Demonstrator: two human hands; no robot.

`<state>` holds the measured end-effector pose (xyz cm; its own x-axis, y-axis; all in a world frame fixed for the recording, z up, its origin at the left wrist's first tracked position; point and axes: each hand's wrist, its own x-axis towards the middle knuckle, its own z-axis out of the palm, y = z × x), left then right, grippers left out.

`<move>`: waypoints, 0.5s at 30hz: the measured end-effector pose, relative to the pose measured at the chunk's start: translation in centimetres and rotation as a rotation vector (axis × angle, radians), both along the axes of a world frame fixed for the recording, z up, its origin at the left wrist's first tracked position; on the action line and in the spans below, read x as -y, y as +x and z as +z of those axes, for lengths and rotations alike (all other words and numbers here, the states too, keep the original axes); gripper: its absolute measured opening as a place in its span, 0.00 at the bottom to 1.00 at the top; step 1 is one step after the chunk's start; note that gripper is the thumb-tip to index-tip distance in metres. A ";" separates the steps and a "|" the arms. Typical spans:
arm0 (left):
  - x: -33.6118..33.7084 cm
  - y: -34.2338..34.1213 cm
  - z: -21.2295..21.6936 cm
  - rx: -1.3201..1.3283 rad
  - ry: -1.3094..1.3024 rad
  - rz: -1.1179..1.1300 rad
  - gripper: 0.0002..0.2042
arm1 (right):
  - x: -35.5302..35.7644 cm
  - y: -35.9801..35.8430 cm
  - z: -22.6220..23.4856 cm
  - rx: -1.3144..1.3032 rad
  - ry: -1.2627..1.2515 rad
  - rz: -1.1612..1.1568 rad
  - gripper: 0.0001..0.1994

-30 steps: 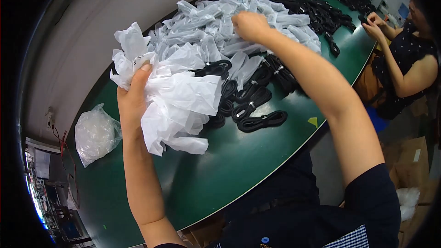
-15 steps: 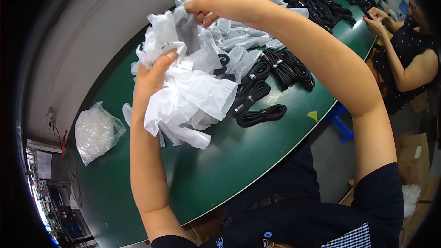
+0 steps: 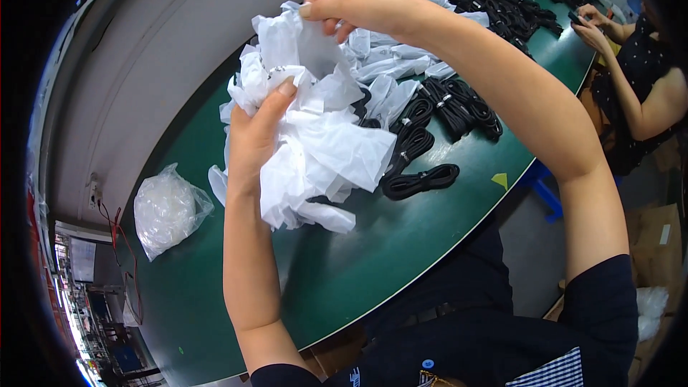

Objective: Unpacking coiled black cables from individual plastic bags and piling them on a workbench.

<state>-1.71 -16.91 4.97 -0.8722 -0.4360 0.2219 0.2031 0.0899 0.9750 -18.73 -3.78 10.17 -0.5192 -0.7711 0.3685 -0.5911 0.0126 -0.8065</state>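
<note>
My left hand is wrapped round a loose, crumpled bunch of thin white plastic bags, its thumb pressing on top. Above it, my right hand pinches the upper edge of one bag between thumb and fingers. That bag stands stretched up from the bunch and looks partly see-through. The whole bunch is held over the green table, and the left hand's fingers are largely hidden by the plastic. Just right of the bunch lie bundled black cables, several of them coiled and tied.
Bagged cables lie beyond my hands, with a heap of black cables farther back. A clear bag of whitish contents sits at the left of the green table. At the far right, another person holds a small dark object.
The whole view has shifted, so table and things appear slightly farther right. Both hands keep their grip on the white bags, and the bag at my right hand remains pulled upward.
</note>
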 end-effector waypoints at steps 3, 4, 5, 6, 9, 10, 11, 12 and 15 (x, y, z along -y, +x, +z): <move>-0.1 0.1 -0.2 -0.097 -0.071 0.042 0.16 | 0.8 2.5 0.7 0.274 -0.076 0.404 0.08; 0.7 0.1 -0.4 -0.108 -0.069 0.035 0.16 | 1.0 2.8 0.7 0.316 -0.036 0.504 0.08; 1.9 0.5 -0.9 -0.045 -0.100 0.092 0.17 | 1.1 2.7 0.7 0.381 0.028 0.506 0.09; 2.5 1.1 -0.9 0.020 -0.133 0.154 0.18 | 1.6 1.5 0.2 0.370 0.030 0.506 0.09; 2.0 1.7 -0.7 0.052 0.124 0.245 0.21 | 1.9 -5.9 -4.6 -0.322 0.187 -0.095 0.08; 1.9 2.3 -0.5 0.049 0.157 0.258 0.22 | 1.6 -7.6 -7.2 -0.582 0.296 -0.246 0.09; 2.2 2.8 -0.5 0.036 0.159 0.258 0.22 | 1.3 -8.2 -9.8 -0.678 0.286 -0.292 0.10; 2.7 3.3 -0.6 0.028 0.133 0.301 0.22 | 1.3 -8.0 -11.9 -0.771 0.272 -0.332 0.12; 3.4 4.5 -0.2 -0.050 0.146 0.358 0.21 | 2.2 -7.3 -14.9 -0.934 0.220 -0.369 0.12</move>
<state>2.79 -20.33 4.80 -0.6486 -0.7411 0.1736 0.2319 0.0249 0.9724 -26.05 -5.99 -4.72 -0.3162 -0.7209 0.6167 -0.9109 0.4123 0.0149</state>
